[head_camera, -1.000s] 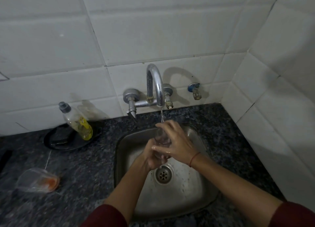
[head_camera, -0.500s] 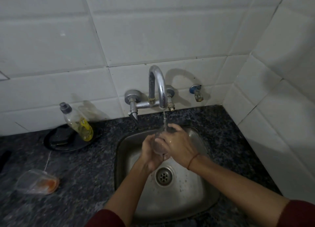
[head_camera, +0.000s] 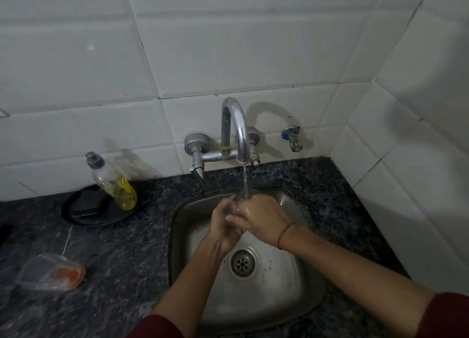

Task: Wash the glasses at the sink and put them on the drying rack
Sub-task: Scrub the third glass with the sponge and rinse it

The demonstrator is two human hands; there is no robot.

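A clear glass (head_camera: 239,200) is held over the steel sink (head_camera: 299,294) under a thin stream from the chrome tap (head_camera: 237,132). My left hand (head_camera: 223,226) grips the glass from the left. My right hand (head_camera: 261,217) wraps it from the right, with a red thread on the wrist. The hands hide most of the glass; only its upper rim shows where the water lands. No drying rack is in view.
A dish-soap bottle (head_camera: 114,183) with yellow liquid stands on a black plate (head_camera: 83,214) left of the sink. A clear container with an orange base (head_camera: 50,274) lies on the dark granite counter (head_camera: 121,261). White tiled walls close the back and right.
Both hands have drawn closer around the glass and shifted slightly on it under the stream. The glass is now more hidden by the fingers. Water keeps running.
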